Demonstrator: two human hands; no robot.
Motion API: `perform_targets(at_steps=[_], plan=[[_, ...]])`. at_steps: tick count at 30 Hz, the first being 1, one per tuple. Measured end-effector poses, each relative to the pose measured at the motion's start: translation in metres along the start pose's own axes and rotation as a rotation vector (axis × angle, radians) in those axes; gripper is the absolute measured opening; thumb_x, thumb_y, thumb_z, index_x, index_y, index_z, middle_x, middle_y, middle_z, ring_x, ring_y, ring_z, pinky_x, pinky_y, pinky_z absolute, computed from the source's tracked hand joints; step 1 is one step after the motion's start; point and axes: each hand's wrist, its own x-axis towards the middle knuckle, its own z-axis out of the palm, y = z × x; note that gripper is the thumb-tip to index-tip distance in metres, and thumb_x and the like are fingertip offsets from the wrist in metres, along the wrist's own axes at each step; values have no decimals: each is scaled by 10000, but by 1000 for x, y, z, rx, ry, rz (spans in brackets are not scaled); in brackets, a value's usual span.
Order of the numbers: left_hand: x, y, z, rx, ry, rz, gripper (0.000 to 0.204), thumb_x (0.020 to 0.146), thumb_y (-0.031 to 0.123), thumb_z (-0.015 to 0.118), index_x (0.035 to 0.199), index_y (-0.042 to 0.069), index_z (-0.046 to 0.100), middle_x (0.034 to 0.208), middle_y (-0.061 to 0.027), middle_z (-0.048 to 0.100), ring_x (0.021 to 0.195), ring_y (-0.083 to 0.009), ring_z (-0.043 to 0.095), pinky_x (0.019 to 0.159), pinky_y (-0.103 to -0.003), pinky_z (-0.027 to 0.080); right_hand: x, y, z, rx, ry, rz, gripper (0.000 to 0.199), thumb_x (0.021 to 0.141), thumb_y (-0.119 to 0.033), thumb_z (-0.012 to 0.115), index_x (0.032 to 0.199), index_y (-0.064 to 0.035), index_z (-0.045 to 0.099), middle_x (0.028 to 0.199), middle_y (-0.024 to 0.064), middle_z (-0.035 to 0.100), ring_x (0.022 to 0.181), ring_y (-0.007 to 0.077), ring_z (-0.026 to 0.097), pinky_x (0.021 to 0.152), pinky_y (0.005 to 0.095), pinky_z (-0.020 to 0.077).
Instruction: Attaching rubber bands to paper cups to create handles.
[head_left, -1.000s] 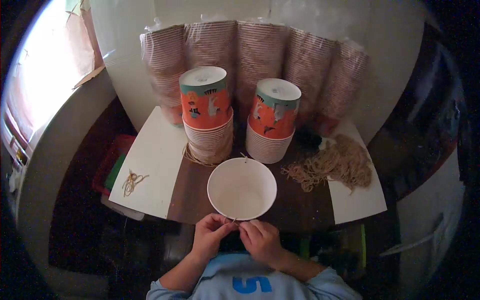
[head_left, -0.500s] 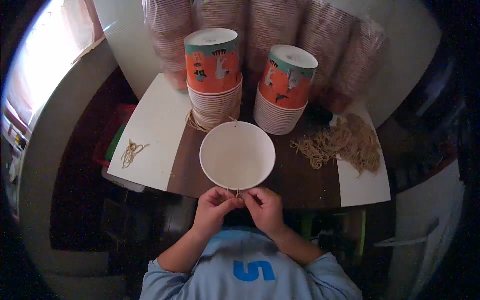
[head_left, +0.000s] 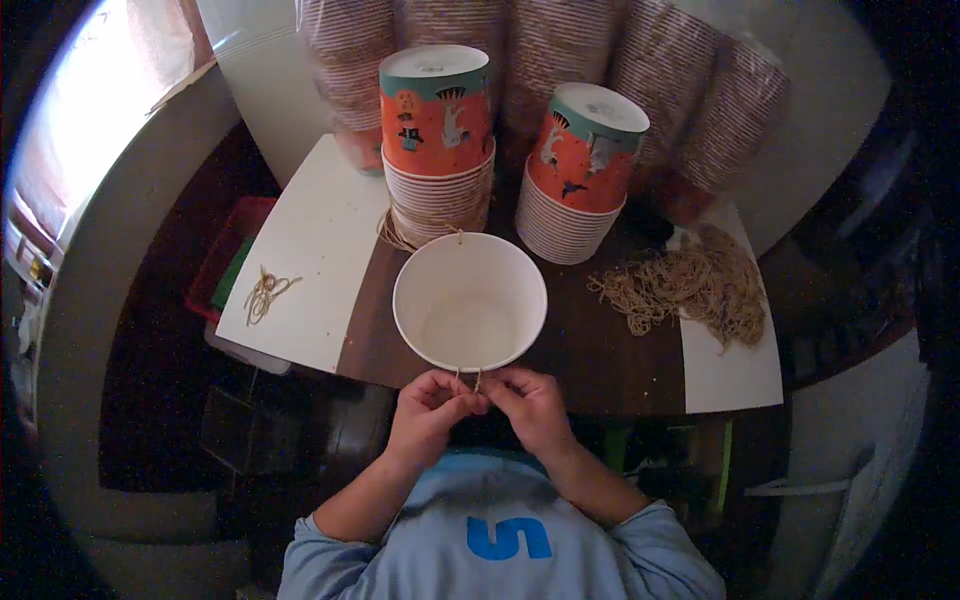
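Note:
A white paper tub [head_left: 470, 268] stands at the table's near edge, its open mouth facing up toward me. Short ends of tan twine [head_left: 478, 381] come down from its near rim. My left hand [head_left: 430, 410] and my right hand [head_left: 528, 407] meet just below that rim, fingers pinched on the twine ends. The exact twist or knot between the fingertips is too small to make out. At the far rim, a bit of twine [head_left: 461, 238] shows too.
Two stacks of upturned orange printed tubs [head_left: 438, 130] [head_left: 585, 165] stand behind. A tangled twine pile [head_left: 700, 285] lies right; a small twine bundle [head_left: 268, 295] lies left. Tall plastic-wrapped tub stacks [head_left: 560, 60] line the back. A red crate [head_left: 215, 255] is beyond the table's left edge.
The tub has tipped slightly, showing more of its inside bottom. Both hands stay pinched at the near rim, with slightly more twine showing between rim and fingers. The whole view has shifted a little.

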Motion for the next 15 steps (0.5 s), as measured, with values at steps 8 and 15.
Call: perform_targets(at_steps=[8, 15], plan=[[-2, -1, -2, 92, 15, 47, 94, 789, -42, 603, 844, -3, 538, 824, -97, 618, 760, -160, 612, 714, -275, 509, -2, -5, -1, 190, -119, 154, 182, 839, -118, 601, 958, 11, 651, 854, 49, 656, 790, 104, 586, 750, 250, 464], [-6, 6, 9, 438, 170, 282, 94, 768, -9, 637, 825, 7, 564, 811, -77, 628, 750, -148, 605, 690, -269, 495, 0, 8, -3, 463, -58, 274, 170, 839, -131, 584, 937, -9, 651, 885, 59, 654, 804, 129, 588, 747, 257, 464]])
